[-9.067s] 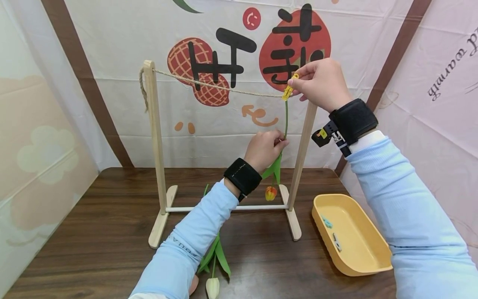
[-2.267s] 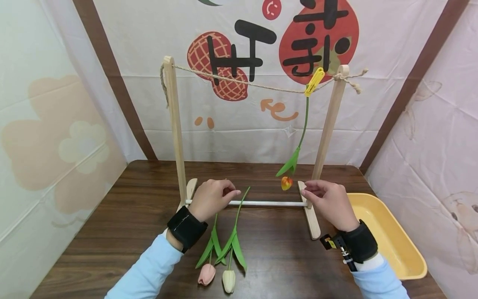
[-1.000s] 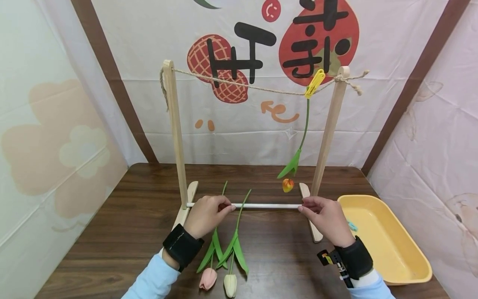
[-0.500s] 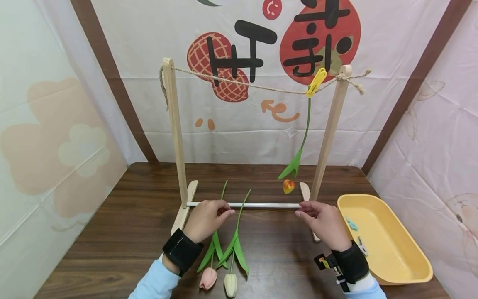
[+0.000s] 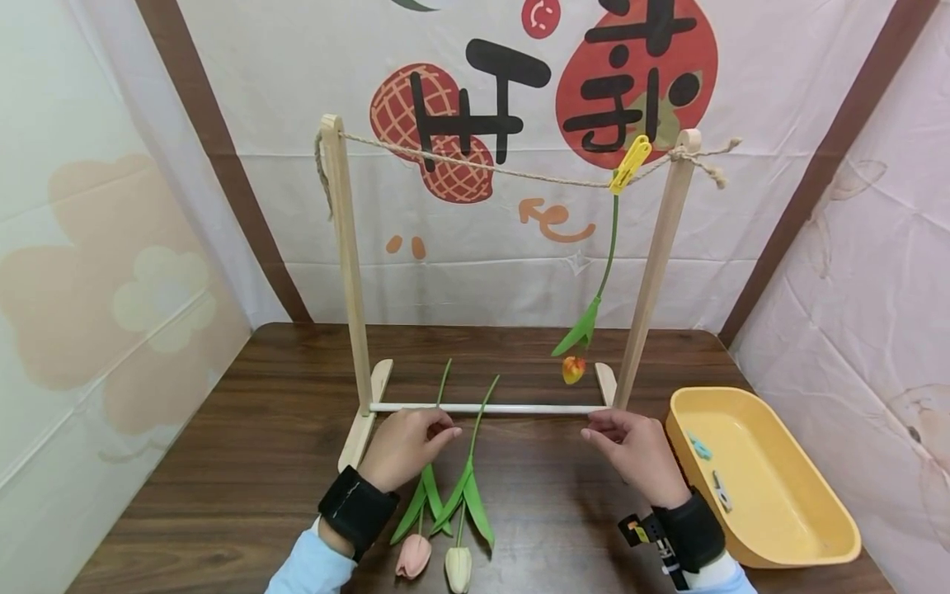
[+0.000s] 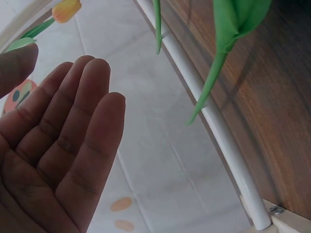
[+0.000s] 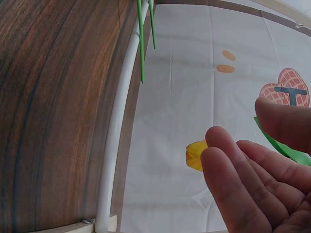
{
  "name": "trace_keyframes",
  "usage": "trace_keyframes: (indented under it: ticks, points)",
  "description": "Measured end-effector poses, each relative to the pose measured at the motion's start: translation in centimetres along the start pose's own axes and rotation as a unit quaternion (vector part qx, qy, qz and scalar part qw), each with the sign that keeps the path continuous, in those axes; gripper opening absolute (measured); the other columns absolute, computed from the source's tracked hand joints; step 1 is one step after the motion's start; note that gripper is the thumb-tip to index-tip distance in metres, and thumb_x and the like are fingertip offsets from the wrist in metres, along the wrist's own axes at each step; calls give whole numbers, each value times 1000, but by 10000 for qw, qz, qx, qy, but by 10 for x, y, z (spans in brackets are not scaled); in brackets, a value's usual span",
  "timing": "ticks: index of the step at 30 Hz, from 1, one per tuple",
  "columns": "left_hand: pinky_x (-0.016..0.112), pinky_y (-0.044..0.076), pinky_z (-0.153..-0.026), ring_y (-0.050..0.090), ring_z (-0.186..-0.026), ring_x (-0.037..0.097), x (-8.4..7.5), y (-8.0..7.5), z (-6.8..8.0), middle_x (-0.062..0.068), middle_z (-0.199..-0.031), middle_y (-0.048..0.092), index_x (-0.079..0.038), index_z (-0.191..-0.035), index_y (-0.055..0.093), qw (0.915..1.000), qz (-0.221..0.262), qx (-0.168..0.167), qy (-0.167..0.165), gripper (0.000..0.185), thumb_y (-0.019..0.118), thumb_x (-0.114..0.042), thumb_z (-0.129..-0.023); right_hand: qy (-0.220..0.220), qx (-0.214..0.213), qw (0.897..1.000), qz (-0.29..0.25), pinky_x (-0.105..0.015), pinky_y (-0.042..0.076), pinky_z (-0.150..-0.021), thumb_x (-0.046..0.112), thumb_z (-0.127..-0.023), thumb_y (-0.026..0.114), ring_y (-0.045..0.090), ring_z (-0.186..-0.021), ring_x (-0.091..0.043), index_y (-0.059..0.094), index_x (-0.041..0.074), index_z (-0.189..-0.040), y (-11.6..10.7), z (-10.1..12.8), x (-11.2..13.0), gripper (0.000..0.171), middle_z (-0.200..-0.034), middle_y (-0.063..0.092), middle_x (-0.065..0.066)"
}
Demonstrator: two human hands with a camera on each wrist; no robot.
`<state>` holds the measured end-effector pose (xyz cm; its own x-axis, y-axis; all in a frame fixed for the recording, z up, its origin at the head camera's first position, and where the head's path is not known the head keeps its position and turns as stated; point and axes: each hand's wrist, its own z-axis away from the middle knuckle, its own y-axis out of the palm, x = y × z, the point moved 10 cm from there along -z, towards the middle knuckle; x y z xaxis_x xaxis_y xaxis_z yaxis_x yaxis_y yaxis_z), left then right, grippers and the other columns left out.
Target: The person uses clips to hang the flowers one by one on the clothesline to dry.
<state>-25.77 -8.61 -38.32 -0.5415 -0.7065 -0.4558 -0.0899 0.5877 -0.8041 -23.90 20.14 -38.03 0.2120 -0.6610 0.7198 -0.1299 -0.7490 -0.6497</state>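
Left hand hovers near 2 tulips, stems away, blooms toward person.

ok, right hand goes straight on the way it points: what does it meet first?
Probably the white crossbar, just ahead of the right hand in the head view. Depth is unclear, so it might pass above it.

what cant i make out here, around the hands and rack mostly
Near tip of the rack's right foot: behind the right hand in the head view, cut off by the bottom edge in the right wrist view.
Part of the hanging tulip's bloom: behind the fingers, right wrist view.
Grey item in the tray: too small in the head view to identify.
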Motion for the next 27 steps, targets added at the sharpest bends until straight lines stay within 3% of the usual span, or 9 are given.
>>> trace_keyframes:
  ticks: [8, 27]
  points:
    - [23, 42, -56, 50, -60, -3, 5, 5, 5, -15, -75, 62, -22, -88, 72, 9997, 52, 181, -165, 6, 72, -28, -89, -45, -9, 10000, -80, -26, 53, -66, 10, -82, 79, 65, -73, -10, 74, 5, -98, 8, 3, -2, 17, -84, 71, 0]
    - [23, 42, -55, 50, -60, -2, 9, 4, 4, -13, -75, 63, -21, -87, 72, 9999, 73, 45, -98, 6, 73, -27, -89, -3, 91, 9998, -186, -26, 52, -64, 11, -83, 78, 64, -71, -10, 74, 5, -97, 16, 2, -6, 15, -85, 71, 0]
